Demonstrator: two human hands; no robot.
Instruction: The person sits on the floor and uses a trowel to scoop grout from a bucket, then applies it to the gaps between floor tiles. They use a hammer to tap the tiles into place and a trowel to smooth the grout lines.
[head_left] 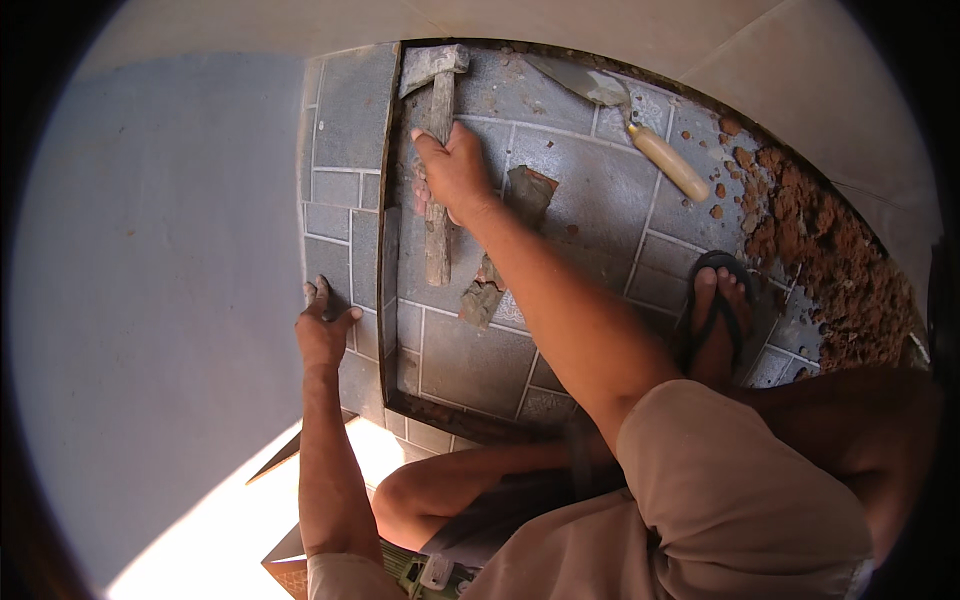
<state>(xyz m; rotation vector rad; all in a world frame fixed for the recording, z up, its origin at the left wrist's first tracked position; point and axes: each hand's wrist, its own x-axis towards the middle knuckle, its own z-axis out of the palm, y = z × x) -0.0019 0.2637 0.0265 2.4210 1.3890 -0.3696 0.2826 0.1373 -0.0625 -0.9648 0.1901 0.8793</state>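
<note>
My right hand (pixel 452 170) is closed around the wooden handle of a hammer (pixel 436 110) whose grey metal head lies at the top of the view on the grey tiled floor (pixel 600 190). My left hand (pixel 322 328) presses flat with fingers spread on a grey tiled panel (pixel 345 150) beside a dark upright tile strip (pixel 388 270). A broken brick piece (pixel 528 195) lies just right of my right wrist, partly hidden by my forearm.
A trowel (pixel 625 105) with a pale wooden handle lies at the upper right. Red-brown rubble (pixel 830 260) lines the right edge. My foot in a black sandal (pixel 718 310) rests on the tiles. A grey mortar lump (pixel 482 300) sits under my forearm. A smooth grey wall (pixel 150 300) fills the left.
</note>
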